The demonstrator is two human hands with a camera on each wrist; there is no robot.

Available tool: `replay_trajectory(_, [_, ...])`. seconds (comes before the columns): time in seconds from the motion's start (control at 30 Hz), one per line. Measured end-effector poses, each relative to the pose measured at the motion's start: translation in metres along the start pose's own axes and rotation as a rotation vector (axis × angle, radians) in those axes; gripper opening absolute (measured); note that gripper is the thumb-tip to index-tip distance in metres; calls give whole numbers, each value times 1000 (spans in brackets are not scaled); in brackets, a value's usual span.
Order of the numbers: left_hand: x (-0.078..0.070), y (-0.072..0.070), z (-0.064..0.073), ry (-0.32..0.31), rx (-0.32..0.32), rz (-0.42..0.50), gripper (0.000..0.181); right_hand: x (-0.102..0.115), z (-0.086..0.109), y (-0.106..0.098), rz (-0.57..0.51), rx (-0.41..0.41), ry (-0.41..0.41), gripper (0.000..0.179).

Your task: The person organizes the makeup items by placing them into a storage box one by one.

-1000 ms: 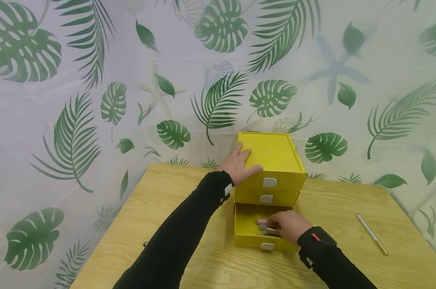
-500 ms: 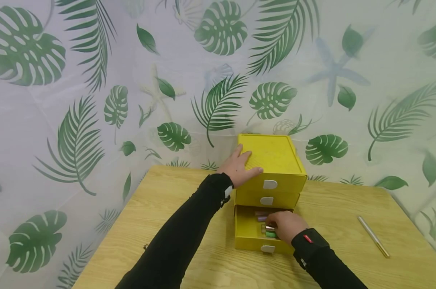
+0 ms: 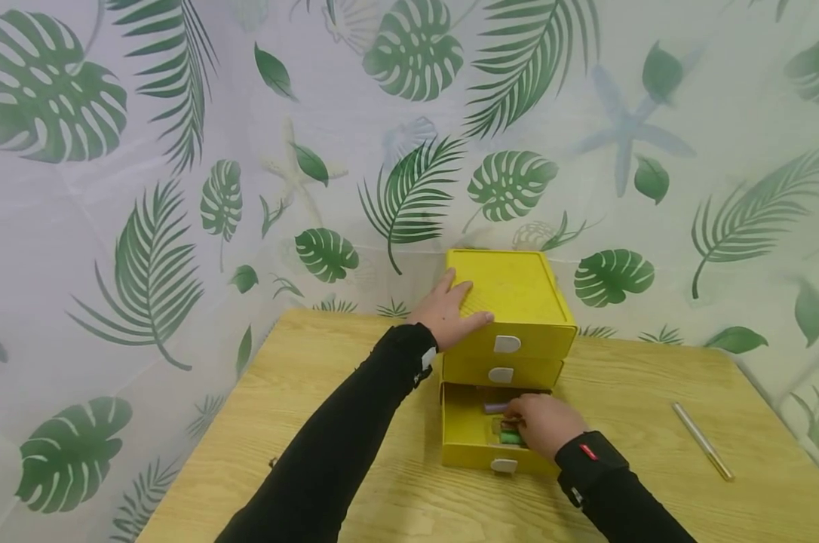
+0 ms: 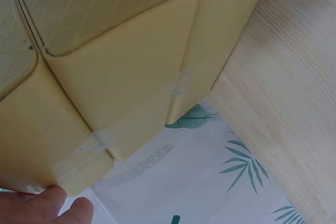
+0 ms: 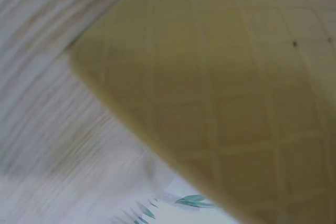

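Note:
A yellow storage box with stacked drawers and white pull tabs stands near the wall. My left hand rests on its upper left edge, fingers spread; the left wrist view shows its fingertips against the box. The bottom drawer is pulled out. Inside it, my right hand has its fingers curled down and appears to pinch a small brownish-gold tube, mostly covered by the fingers. A green tube lies below the fingers, a purple tube behind them. In the right wrist view the box's gridded surface fills most of the frame.
On the wooden table, a slim silver-and-gold pen-like stick lies to the right of the box. A small dark bit lies by the left sleeve. Behind the table hangs a leaf-patterned sheet.
My right hand has shifted about among the tubes in the drawer. The green tube has come into clearer view and the tubes lie differently. My left hand stays in place on the box.

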State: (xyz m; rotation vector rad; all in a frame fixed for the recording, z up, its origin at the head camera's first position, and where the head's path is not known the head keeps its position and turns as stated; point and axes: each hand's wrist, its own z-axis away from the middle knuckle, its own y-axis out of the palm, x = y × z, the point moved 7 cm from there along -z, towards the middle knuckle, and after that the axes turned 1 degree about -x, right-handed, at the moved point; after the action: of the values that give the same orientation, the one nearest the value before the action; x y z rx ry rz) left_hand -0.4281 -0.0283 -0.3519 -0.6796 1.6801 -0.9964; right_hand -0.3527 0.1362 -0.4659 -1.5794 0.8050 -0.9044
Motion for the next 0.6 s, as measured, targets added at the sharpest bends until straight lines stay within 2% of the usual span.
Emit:
replay_trajectory(0.13, [2,-2,1,-4,1,6,80,-3,4,-11,-55,-58,-53,9])
replay_trajectory(0.23, [3,-6,2,-2,-1,16,79,-14,9,-22,-118,-108,-64,11])
replay_trajectory(0.4, [0,-5,1,11,3,27,79,-51,27,-34,-165,-142,6,17])
replay_trajectory(0.6, [-4,1,-1,15,12,23,80,-104,53,-29,-163,-135,140,22])
